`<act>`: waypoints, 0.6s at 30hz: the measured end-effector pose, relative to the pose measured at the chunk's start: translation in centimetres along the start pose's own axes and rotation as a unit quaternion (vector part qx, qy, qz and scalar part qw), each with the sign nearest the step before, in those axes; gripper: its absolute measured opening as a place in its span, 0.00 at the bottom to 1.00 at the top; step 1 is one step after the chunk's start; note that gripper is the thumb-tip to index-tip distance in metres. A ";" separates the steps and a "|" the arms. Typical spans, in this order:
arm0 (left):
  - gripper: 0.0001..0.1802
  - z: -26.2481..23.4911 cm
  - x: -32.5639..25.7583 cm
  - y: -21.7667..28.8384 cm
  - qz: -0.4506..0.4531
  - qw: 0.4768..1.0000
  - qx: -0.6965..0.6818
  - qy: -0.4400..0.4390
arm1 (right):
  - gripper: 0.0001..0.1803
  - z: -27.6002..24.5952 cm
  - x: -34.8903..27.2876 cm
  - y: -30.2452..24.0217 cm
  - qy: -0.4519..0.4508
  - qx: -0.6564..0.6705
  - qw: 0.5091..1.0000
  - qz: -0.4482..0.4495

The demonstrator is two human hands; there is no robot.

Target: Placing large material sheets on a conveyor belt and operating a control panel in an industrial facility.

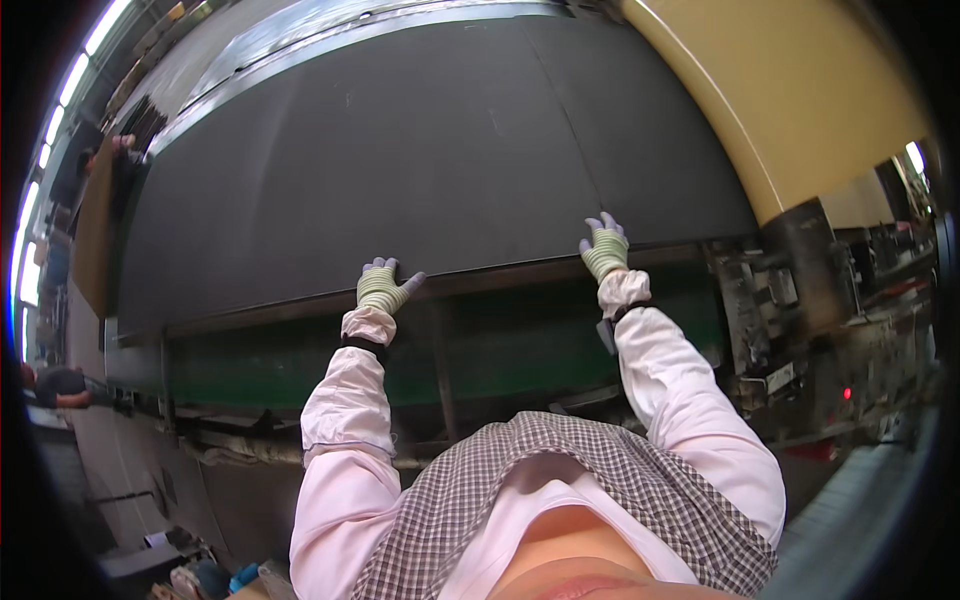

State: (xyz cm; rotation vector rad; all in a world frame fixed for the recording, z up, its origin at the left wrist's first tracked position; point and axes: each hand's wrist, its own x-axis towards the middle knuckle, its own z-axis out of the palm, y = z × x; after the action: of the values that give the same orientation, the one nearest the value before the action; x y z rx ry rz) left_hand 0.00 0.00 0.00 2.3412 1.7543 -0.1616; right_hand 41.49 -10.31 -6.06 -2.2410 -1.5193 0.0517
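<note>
On my far left another person's hand (122, 143) touches the far end of the big dark sheet (400, 150). The sheet lies flat across the green machine frame (500, 340), filling most of my view. My left hand (383, 287), gloved, rests on the near edge, fingers spread. My right hand (605, 248) presses flat on the same edge, fingers slightly apart. A tan board (800, 90) lies beyond on the right

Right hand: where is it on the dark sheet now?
In the head view, the right hand rests on the near edge of the dark sheet, right of the left hand.
</note>
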 end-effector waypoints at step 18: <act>0.48 4.0 -1.0 30.2 0.090 0.995 0.008 -0.043 | 0.28 -13.0 -26.4 18.7 0.074 0.024 0.997 0.020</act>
State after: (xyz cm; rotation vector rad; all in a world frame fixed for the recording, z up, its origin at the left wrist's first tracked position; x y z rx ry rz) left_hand 28.76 -9.98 -0.56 2.4499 1.4996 -0.2452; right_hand 50.85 -43.90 -6.54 -2.1845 -1.3818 -0.0640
